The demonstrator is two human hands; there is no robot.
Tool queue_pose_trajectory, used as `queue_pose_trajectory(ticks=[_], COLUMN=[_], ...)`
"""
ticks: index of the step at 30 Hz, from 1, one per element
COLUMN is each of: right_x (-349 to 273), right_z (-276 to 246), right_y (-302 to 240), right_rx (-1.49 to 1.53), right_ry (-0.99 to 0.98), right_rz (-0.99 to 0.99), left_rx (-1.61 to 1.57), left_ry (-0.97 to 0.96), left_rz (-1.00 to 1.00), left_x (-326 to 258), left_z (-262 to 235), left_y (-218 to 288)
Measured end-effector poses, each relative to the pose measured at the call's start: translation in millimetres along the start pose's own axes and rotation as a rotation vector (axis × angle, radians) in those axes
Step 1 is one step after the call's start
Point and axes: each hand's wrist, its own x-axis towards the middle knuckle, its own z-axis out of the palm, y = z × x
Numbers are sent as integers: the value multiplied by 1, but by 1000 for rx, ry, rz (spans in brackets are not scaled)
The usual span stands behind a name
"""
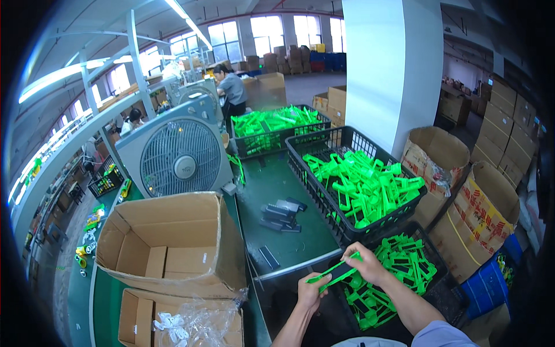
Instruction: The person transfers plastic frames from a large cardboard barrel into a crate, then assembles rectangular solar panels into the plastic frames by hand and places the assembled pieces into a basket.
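Observation:
Between my two hands is a bright green plastic part (336,273) with a dark flat strip along its middle. My left hand (310,291) is closed round its near left end. At the other end, my right hand (364,265) grips it with the fingers bent over the strip. Below and to the right, a black crate (448,296) holds many similar green parts with dark strips. On the green tabletop (263,182) ahead lies a small pile of dark flat strips (280,216), and a single dark strip (269,257) lies nearer the table edge.
A black crate (315,176) of green parts stands on the table's right, another (272,141) behind it. At left are a box fan (184,156) and open cardboard boxes (222,248). A white pillar (376,75) and cartons (436,153) stand right. A person (232,87) sits farther back.

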Motion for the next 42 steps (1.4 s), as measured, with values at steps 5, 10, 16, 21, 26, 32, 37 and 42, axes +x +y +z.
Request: queue_pose_trajectory(ticks=[5,10,16,21,26,32,37,42], right_x=[-5,-3,26,99,168,170,164,153], right_z=[-4,-69,-133,-177,-173,-180,-177,-118], right_y=[-5,-52,-37,20,101,86,74,35], right_rx=[67,-1045,-803,-959,-1120,-1239,-1169,-122], right_ry=[177,31,468,622,482,269,610,937], right_rz=[185,358,175,243,294,548,282,-80], left_rx=[134,572,767,773,778,869,956,567], left_ry=[-205,-508,-470,-400,-296,-304,-315,-187], left_rz=[-76,-36,-103,-22,9,37,159,141], left_x=[-6,5,18,26,17,13,13,24], left_z=[-1,-10,-6,5,1,12,8,-5], left_y=[-2,-15,-26,-33,-23,-20,-34,-29])
